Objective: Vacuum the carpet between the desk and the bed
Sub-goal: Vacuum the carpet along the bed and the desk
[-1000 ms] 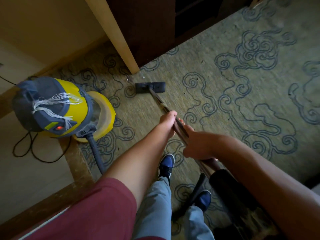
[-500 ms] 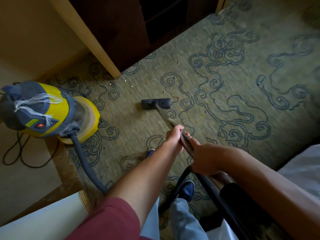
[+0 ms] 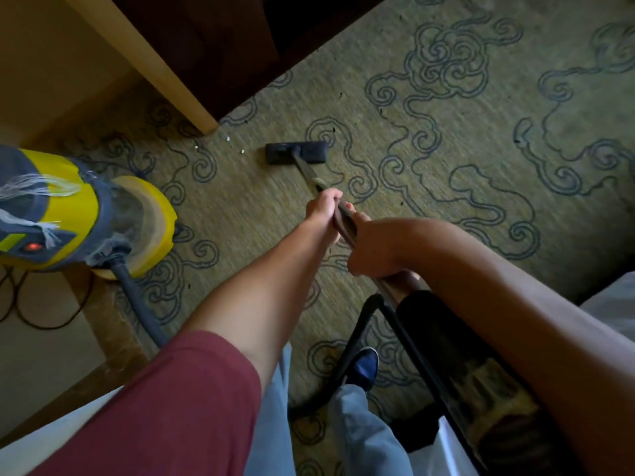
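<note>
Vacuum wand (image 3: 344,224) in both hands (image 3: 372,247)

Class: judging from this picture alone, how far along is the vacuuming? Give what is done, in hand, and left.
Done: cannot be told; no cleaned strip shows on the carpet. In hand: the left hand and right hand grip the wand, with the nozzle flat on the carpet. Left: pale crumbs lie by the desk leg, left of the nozzle.
</note>
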A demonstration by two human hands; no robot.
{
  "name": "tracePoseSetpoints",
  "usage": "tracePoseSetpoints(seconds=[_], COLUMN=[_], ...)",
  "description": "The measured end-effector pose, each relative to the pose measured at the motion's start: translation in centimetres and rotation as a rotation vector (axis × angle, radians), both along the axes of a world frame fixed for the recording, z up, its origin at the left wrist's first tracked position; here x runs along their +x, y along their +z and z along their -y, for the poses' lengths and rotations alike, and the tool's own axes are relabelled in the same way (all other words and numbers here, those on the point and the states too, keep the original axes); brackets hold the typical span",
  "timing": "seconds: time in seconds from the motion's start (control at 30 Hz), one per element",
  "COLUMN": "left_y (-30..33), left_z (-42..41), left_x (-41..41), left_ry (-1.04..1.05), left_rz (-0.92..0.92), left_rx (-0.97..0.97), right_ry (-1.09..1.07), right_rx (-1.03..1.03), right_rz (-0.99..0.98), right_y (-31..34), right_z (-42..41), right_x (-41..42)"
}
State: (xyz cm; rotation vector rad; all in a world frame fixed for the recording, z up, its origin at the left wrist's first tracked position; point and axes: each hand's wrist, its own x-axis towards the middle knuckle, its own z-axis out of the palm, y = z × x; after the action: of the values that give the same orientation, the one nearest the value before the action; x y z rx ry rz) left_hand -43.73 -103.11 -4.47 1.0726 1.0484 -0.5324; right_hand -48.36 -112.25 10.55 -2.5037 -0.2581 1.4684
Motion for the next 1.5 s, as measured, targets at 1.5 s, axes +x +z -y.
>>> tracePoseSetpoints(seconds=[1.5], left_y=[-0.1], left_z=[-25.6], left_x=[11.1], left_ry=[0.327], left_rz=[-0.052], left_rx=[-0.121], right_ry=[0.399], right_rx=[-0.165], right_rz=[0.086], right_y=[0.4], right_z=[-24.7], right_x=[13.1])
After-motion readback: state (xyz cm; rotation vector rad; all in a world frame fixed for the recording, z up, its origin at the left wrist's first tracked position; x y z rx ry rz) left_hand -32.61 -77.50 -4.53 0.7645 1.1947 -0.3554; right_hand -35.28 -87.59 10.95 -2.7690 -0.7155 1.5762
